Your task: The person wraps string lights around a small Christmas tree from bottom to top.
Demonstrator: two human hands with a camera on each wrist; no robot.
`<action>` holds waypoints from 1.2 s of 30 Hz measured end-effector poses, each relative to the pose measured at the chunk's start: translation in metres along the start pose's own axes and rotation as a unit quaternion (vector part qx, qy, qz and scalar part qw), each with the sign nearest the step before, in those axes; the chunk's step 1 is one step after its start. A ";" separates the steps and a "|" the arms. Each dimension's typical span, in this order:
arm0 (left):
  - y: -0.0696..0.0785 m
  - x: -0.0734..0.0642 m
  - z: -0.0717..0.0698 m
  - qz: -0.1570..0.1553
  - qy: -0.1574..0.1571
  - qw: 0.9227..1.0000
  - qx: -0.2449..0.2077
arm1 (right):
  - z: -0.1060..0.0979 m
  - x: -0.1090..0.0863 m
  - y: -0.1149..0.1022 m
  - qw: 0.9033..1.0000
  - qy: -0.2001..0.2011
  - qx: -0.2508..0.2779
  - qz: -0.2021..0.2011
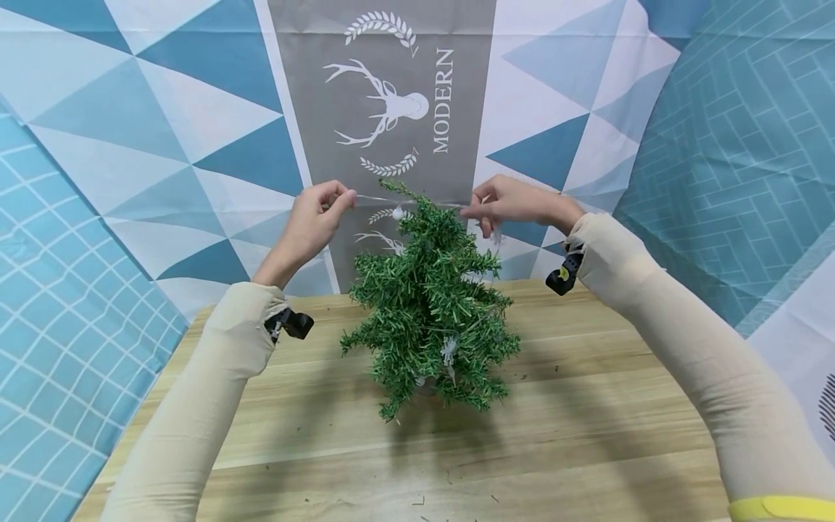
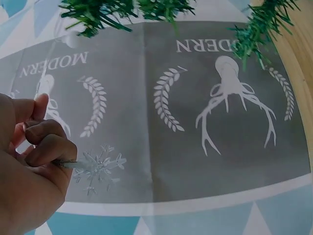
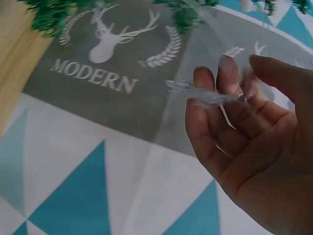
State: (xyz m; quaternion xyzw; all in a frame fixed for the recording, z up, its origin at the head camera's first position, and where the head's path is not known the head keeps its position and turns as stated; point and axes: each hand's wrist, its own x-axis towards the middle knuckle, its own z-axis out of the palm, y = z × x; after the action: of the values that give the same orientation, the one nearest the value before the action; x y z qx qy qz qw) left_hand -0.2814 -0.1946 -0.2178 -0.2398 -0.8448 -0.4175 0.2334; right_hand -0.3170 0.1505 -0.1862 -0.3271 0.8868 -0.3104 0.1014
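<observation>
A small green artificial Christmas tree (image 1: 420, 290) stands on the wooden table. My left hand (image 1: 309, 221), left of its top, pinches one part of a thin clear string (image 1: 378, 198) stretched behind the treetop. On the other side, my right hand (image 1: 512, 199) grips the string close to the upper branches. A clear snowflake (image 2: 100, 169) pokes out from the left fingers in the left wrist view. Another clear snowflake ornament (image 3: 195, 93) lies across the right fingers in the right wrist view. A white ball (image 1: 399, 213) hangs near the treetop, and a snowflake (image 1: 449, 349) sits among the lower branches.
The wooden table (image 1: 274, 435) carries small dark scraps near its front. Behind it hangs a patterned cloth (image 1: 215, 94) with triangles and a grey deer panel; blue tile-patterned cloths flank both sides. Small black cameras are strapped at both wrists.
</observation>
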 end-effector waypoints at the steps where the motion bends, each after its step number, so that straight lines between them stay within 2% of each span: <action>1: -0.002 -0.001 0.001 -0.001 0.000 1.000 0.005 | 0.002 -0.001 0.005 1.000 -0.004 -0.002 -0.001; 5: -0.013 -0.005 0.001 -0.008 0.001 0.999 0.031 | 0.013 -0.005 0.022 1.000 -0.006 -0.015 0.002; 10: -0.024 -0.013 -0.003 -0.029 -0.015 0.998 0.058 | 0.029 -0.007 0.032 1.000 -0.014 0.008 0.002; 16: -0.043 -0.030 -0.012 -0.053 -0.006 0.995 0.079 | 0.054 -0.007 0.044 0.997 0.030 0.074 0.001; 22: -0.053 -0.047 -0.019 -0.061 0.000 0.995 0.083 | 0.068 -0.015 0.059 0.980 0.041 0.190 0.031; 26: -0.053 -0.054 -0.021 -0.058 0.010 0.994 0.089 | 0.075 -0.017 0.063 0.977 0.053 0.204 0.040; 28: -0.054 -0.057 -0.022 -0.064 0.014 0.994 0.093 | 0.079 -0.017 0.062 0.971 0.070 0.222 0.045; 32: -0.056 -0.065 -0.024 -0.102 0.027 0.990 0.098 | 0.087 -0.013 0.056 0.950 0.106 0.290 0.051; 34: -0.057 -0.071 -0.026 -0.126 0.039 0.987 0.090 | 0.090 -0.013 0.053 0.937 0.106 0.328 0.056; 36: -0.058 -0.077 -0.027 -0.144 0.056 0.985 0.074 | 0.092 -0.013 0.052 0.931 0.091 0.348 0.067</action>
State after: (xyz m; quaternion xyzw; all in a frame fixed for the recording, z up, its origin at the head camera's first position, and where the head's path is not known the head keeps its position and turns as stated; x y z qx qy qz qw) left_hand -0.2511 -0.2644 -0.2835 -0.0738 -0.8847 -0.3958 0.2347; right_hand -0.2987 0.1453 -0.2907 -0.1811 0.7489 -0.6200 0.1482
